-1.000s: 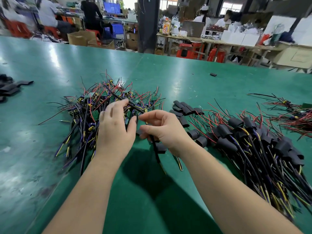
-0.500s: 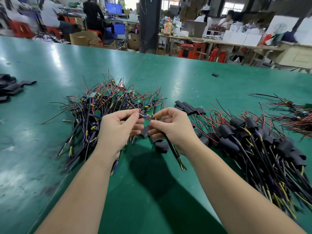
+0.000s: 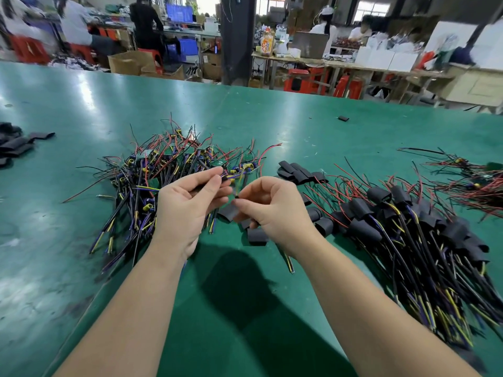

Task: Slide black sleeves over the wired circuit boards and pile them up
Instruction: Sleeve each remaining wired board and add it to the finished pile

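Both forearms are reaching forward, left hand [image 3: 187, 210] and right hand [image 3: 275, 210] nearly touching, each pinching wires [image 3: 288, 260] between thumb and forefinger.

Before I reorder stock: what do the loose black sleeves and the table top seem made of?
Loose black sleeves: matte, flattened soft tubing, probably heat-shrink plastic. Table top: smooth green mat, maybe vinyl or rubber; semi-gloss, mirroring lights.

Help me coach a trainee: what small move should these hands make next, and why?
Probably the right hand should drop to a loose sleeve just beneath it: it and the left hand pinch wires between them, no sleeve is on those yet, and the sleeved pile lies to the right.
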`<control>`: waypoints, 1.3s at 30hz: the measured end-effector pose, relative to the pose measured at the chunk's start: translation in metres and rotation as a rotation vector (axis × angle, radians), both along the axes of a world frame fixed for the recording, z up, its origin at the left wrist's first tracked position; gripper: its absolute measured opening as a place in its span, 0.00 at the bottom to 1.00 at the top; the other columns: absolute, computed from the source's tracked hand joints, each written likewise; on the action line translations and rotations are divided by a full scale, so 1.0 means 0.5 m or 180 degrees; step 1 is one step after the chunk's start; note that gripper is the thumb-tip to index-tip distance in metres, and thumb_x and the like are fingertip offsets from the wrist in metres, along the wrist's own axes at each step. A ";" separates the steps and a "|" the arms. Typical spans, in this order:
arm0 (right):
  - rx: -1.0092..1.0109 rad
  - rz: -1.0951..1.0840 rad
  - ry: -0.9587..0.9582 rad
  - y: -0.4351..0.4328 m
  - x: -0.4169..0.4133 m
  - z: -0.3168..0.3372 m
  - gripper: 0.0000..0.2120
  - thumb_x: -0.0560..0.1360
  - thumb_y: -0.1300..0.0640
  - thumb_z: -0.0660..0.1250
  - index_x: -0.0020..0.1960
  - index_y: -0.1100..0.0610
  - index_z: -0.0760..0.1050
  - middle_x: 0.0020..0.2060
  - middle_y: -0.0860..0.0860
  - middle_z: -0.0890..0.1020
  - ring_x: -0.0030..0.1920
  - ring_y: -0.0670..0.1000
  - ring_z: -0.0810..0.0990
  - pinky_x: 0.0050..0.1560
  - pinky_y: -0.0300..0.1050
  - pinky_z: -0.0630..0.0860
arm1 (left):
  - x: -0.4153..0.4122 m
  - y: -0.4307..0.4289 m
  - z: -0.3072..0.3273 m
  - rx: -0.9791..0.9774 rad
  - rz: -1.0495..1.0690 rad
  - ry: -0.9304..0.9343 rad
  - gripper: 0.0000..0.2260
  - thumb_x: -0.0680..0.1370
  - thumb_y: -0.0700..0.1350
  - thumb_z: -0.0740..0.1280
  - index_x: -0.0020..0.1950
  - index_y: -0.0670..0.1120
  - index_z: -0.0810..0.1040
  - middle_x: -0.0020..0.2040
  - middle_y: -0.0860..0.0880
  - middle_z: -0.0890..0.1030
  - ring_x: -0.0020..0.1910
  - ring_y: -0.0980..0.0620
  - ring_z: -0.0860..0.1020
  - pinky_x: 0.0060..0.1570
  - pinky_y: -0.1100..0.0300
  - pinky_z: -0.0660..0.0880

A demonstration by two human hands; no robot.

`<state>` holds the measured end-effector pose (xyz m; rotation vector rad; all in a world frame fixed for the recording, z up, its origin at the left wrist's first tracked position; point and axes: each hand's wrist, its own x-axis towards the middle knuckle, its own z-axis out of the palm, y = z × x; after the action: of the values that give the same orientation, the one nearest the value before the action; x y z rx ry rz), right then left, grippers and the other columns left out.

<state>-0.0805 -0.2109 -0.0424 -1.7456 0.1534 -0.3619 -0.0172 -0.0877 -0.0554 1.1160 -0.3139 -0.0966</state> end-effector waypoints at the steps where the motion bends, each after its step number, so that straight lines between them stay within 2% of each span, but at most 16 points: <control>1: -0.0176 0.0080 0.0104 0.002 -0.002 -0.001 0.10 0.72 0.67 0.71 0.39 0.55 0.74 0.31 0.53 0.83 0.30 0.51 0.83 0.25 0.39 0.72 | 0.002 0.001 0.000 -0.0060 0.0003 0.0016 0.07 0.77 0.35 0.66 0.48 0.43 0.82 0.37 0.46 0.85 0.36 0.54 0.83 0.36 0.66 0.78; 6: -0.0459 0.0152 0.0532 0.015 -0.009 -0.015 0.10 0.72 0.67 0.71 0.41 0.53 0.75 0.32 0.51 0.83 0.32 0.51 0.84 0.27 0.41 0.74 | 0.013 0.007 0.001 -0.0399 0.0140 0.0127 0.07 0.78 0.36 0.65 0.50 0.45 0.81 0.38 0.48 0.85 0.36 0.57 0.82 0.34 0.68 0.77; 9: 0.0657 0.0058 0.0487 0.006 -0.015 -0.010 0.08 0.74 0.68 0.69 0.51 0.60 0.77 0.35 0.54 0.83 0.32 0.49 0.83 0.28 0.37 0.76 | 0.031 0.019 -0.006 -0.0412 0.0733 -0.0060 0.08 0.80 0.38 0.63 0.52 0.48 0.80 0.40 0.51 0.85 0.38 0.59 0.82 0.37 0.68 0.76; 11: 0.1580 0.0073 0.0270 -0.009 -0.018 -0.002 0.09 0.75 0.71 0.65 0.53 0.63 0.75 0.36 0.56 0.82 0.33 0.49 0.84 0.31 0.36 0.77 | 0.051 0.028 -0.018 0.0162 0.1349 -0.0142 0.11 0.82 0.39 0.58 0.58 0.48 0.77 0.45 0.50 0.84 0.39 0.61 0.81 0.39 0.69 0.75; 13: 0.2061 0.0108 0.0095 -0.026 -0.024 0.006 0.08 0.76 0.72 0.62 0.52 0.63 0.75 0.37 0.57 0.81 0.35 0.50 0.84 0.33 0.37 0.79 | 0.065 0.033 -0.033 0.0924 0.1521 -0.0002 0.16 0.82 0.39 0.54 0.69 0.46 0.69 0.50 0.46 0.83 0.34 0.62 0.78 0.37 0.68 0.72; 14: 0.2228 0.0144 0.0029 -0.033 -0.028 0.010 0.09 0.76 0.72 0.61 0.52 0.63 0.75 0.36 0.56 0.81 0.36 0.51 0.84 0.34 0.37 0.80 | 0.067 0.033 -0.041 0.1288 0.1415 0.0096 0.19 0.82 0.38 0.53 0.73 0.47 0.63 0.48 0.45 0.83 0.30 0.62 0.76 0.34 0.67 0.71; 17: 0.2518 0.0194 -0.0151 -0.049 -0.044 0.016 0.10 0.75 0.72 0.61 0.52 0.62 0.75 0.35 0.56 0.82 0.37 0.52 0.85 0.39 0.43 0.82 | 0.062 0.027 -0.060 0.1888 0.0961 0.0354 0.27 0.80 0.39 0.53 0.77 0.55 0.50 0.27 0.50 0.81 0.18 0.57 0.67 0.21 0.64 0.65; 19: 0.2433 0.0176 -0.0208 -0.053 -0.056 0.018 0.09 0.75 0.71 0.62 0.51 0.62 0.76 0.36 0.55 0.82 0.37 0.52 0.85 0.39 0.43 0.82 | 0.058 0.024 -0.052 0.1648 0.0651 0.0505 0.23 0.81 0.40 0.55 0.74 0.56 0.61 0.21 0.52 0.74 0.17 0.56 0.63 0.18 0.65 0.61; 21: 0.2272 0.0157 -0.0232 -0.054 -0.067 0.016 0.06 0.75 0.67 0.63 0.49 0.62 0.77 0.36 0.55 0.83 0.36 0.51 0.85 0.36 0.42 0.81 | 0.045 0.021 -0.033 0.1352 0.0274 0.0492 0.12 0.82 0.42 0.57 0.62 0.50 0.76 0.21 0.52 0.71 0.18 0.56 0.61 0.20 0.67 0.59; 23: 0.2063 0.0167 -0.0206 -0.051 -0.077 0.013 0.04 0.72 0.63 0.66 0.45 0.62 0.79 0.36 0.55 0.83 0.34 0.51 0.84 0.34 0.42 0.81 | 0.017 0.011 -0.014 0.1174 -0.0143 0.0352 0.12 0.81 0.47 0.61 0.50 0.47 0.83 0.25 0.52 0.74 0.19 0.56 0.65 0.21 0.67 0.61; 26: 0.1346 0.0180 -0.0122 -0.037 -0.087 0.000 0.06 0.69 0.62 0.70 0.46 0.60 0.79 0.37 0.56 0.84 0.33 0.53 0.83 0.38 0.49 0.82 | -0.033 -0.007 0.001 0.1111 -0.0969 0.0020 0.15 0.75 0.55 0.64 0.44 0.46 0.85 0.37 0.49 0.83 0.31 0.55 0.77 0.30 0.64 0.74; 29: 0.0966 0.0035 -0.0299 -0.018 -0.090 -0.015 0.10 0.71 0.67 0.71 0.44 0.57 0.72 0.34 0.61 0.81 0.32 0.57 0.80 0.37 0.55 0.81 | -0.060 -0.018 0.000 0.1044 -0.1559 -0.0167 0.17 0.70 0.53 0.67 0.45 0.40 0.84 0.43 0.41 0.83 0.40 0.49 0.78 0.43 0.56 0.78; 31: 0.0591 -0.0196 -0.0349 -0.013 -0.090 -0.024 0.16 0.72 0.68 0.71 0.39 0.53 0.66 0.32 0.66 0.77 0.33 0.58 0.78 0.34 0.59 0.79 | -0.062 -0.022 -0.005 0.0971 -0.1563 0.0067 0.19 0.68 0.50 0.69 0.49 0.35 0.83 0.46 0.36 0.82 0.42 0.44 0.76 0.45 0.50 0.78; 33: 0.0270 -0.0275 -0.0322 -0.008 -0.091 -0.032 0.20 0.71 0.68 0.71 0.37 0.51 0.62 0.31 0.67 0.74 0.33 0.57 0.74 0.33 0.62 0.76 | -0.060 -0.024 -0.009 0.0959 -0.1580 0.0531 0.22 0.66 0.49 0.71 0.49 0.32 0.81 0.43 0.37 0.81 0.41 0.42 0.75 0.41 0.52 0.76; 35: 0.0254 -0.0137 -0.0365 -0.005 -0.092 -0.039 0.21 0.72 0.70 0.70 0.37 0.53 0.60 0.29 0.61 0.74 0.31 0.56 0.74 0.32 0.58 0.74 | -0.058 -0.023 -0.008 0.0910 -0.1868 0.0932 0.21 0.65 0.50 0.72 0.48 0.34 0.82 0.37 0.41 0.81 0.33 0.46 0.76 0.33 0.58 0.76; 39: 0.0924 0.0374 -0.0581 0.002 -0.099 -0.039 0.21 0.74 0.73 0.65 0.38 0.56 0.56 0.28 0.50 0.78 0.26 0.54 0.79 0.27 0.44 0.75 | -0.050 -0.012 -0.006 0.0398 -0.2474 0.1208 0.19 0.64 0.53 0.72 0.47 0.39 0.83 0.34 0.46 0.78 0.24 0.53 0.71 0.25 0.62 0.73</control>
<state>-0.1301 -0.2101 -0.0620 -1.4206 -0.0278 -0.3904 -0.0423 -0.0934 -0.0585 1.0195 -0.3877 -1.0145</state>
